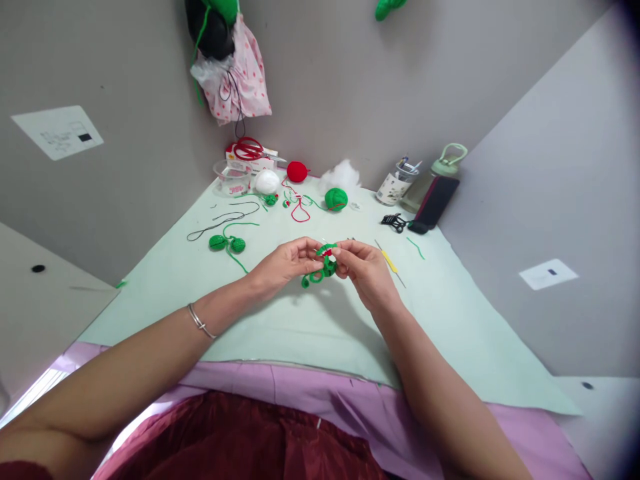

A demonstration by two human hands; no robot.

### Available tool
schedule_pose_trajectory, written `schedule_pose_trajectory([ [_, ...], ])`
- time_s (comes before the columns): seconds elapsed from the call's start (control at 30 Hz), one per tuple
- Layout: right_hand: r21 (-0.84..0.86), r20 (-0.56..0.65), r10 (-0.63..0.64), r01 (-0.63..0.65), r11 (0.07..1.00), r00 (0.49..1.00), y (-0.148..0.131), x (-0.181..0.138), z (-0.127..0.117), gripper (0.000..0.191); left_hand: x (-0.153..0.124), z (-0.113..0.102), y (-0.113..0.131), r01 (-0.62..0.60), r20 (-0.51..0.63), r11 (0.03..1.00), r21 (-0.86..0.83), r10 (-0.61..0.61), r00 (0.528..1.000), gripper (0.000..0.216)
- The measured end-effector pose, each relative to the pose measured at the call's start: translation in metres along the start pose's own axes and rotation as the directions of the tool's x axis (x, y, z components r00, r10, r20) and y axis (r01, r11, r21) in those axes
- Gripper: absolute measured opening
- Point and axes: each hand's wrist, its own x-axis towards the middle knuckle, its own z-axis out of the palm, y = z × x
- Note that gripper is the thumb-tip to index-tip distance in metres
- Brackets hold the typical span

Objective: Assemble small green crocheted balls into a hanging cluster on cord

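Note:
Both my hands meet above the middle of the pale green table mat (440,313). My left hand (286,264) and my right hand (364,263) each pinch a small green crochet piece (323,265) with a spot of red and white in it. A loop of the green piece hangs down between the fingers. A thin needle or hook tip sticks up from the piece near my right fingers. A metal bangle (200,321) sits on my left wrist.
On the mat lie two joined green crochet balls (227,243), a black cord (220,221), a yellow-handled hook (390,261), a black clip (394,221). At the back: green yarn ball (335,199), red ball (297,171), white ball (267,181), stuffing (342,176), red scissors (247,148), cup (397,183), bottle (440,175), phone (436,201).

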Motion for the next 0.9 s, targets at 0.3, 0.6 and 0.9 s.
schedule_pose_trajectory([
  [0.3, -0.055, 0.012, -0.042, 0.043, 0.998, 0.999, 0.002, -0.001, 0.004, 0.023, -0.001, -0.005, -0.001, 0.040, -0.035, 0.989, 0.140, -0.036, 0.999, 0.027],
  [0.6, -0.239, -0.014, -0.151, 0.143, 0.960, 0.988, 0.001, -0.005, 0.008, 0.030, -0.002, 0.003, 0.002, 0.031, -0.069, 0.989, -0.145, -0.041, 0.997, 0.022],
  [0.9, -0.053, -0.094, -0.202, 0.197, 0.979, 0.975, -0.009, -0.002, -0.009, 0.023, -0.001, 0.002, 0.001, -0.052, -0.237, 0.993, -0.108, 0.025, 0.971, 0.023],
])
